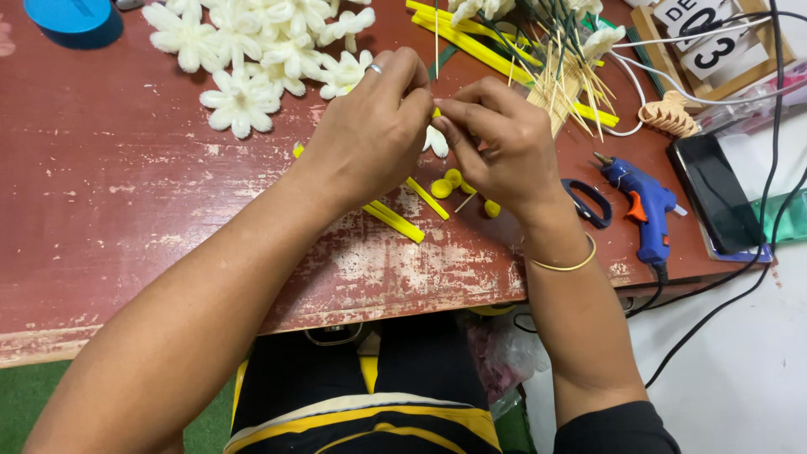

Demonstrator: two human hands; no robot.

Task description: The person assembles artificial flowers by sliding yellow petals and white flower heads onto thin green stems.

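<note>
My left hand [370, 130] and my right hand [504, 143] meet over the worn red table [126, 193], fingertips pinched together on a small yellow piece [436, 113] and a thin stick [435, 38] that rises between them. Part of a white fuzzy flower [435, 141] shows just under the fingers. Small yellow balls [445, 183] and yellow strips [395, 220] lie on the table below my hands. How much each hand grips is partly hidden by the fingers.
A heap of white flowers [252, 50] lies at the back left, a blue lid [71, 18] beyond it. Thin sticks [563, 76], a blue glue gun [643, 206], scissors [588, 202], a phone [714, 193] and cables sit at the right.
</note>
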